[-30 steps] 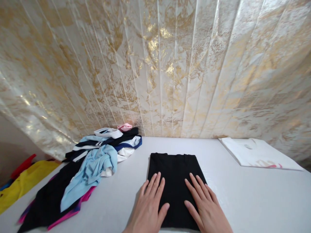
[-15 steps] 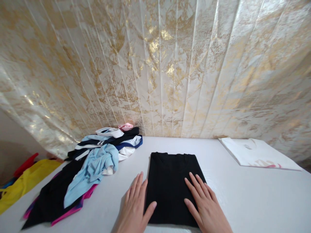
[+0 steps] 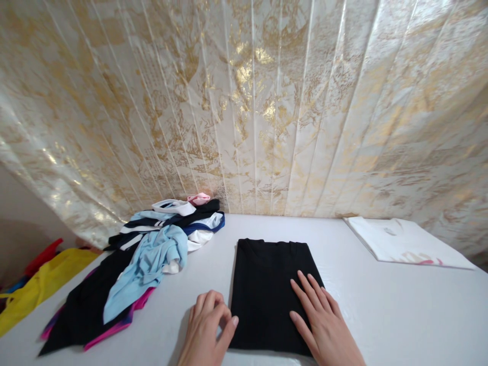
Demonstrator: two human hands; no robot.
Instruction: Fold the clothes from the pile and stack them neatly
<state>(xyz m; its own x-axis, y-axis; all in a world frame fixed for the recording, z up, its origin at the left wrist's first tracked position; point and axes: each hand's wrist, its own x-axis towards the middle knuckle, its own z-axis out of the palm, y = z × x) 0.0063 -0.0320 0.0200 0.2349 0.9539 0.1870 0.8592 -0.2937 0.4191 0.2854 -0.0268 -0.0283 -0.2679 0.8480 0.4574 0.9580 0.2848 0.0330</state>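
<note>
Head view, and here's the black garment (image 3: pixel 267 290), folded into a neat flat block on the white surface (image 3: pixel 404 315), right in front of the person and squarely between the two hands! Its long side seems to run away from the person, the neckline end apparently at the far edge. The right hand (image 3: pixel 322 323) lies flat over its near right part, fingers lightly spread, palm down, grip wide and clasping nothing. Over to the left hand (image 3: pixel 208 328): fingers curled, thumb out, a narrow grip right at the garment's left edge. So from that left grip the cloth lies directly to the right, and the thumb tip overlaps the border. Which hand is nearer? The right, resting on top; the left is only at the rim.

Now the hard parts! Whether the left thumb and fingers pinch any fabric, I cannot tell: the fingertips are tucked out of sight. The right hand covers the near right corner, both wrists are cut off by the bottom of the frame, and the black cloth is so dark that its inner layers and folds barely show, with the sleeves nowhere to be made out
</note>
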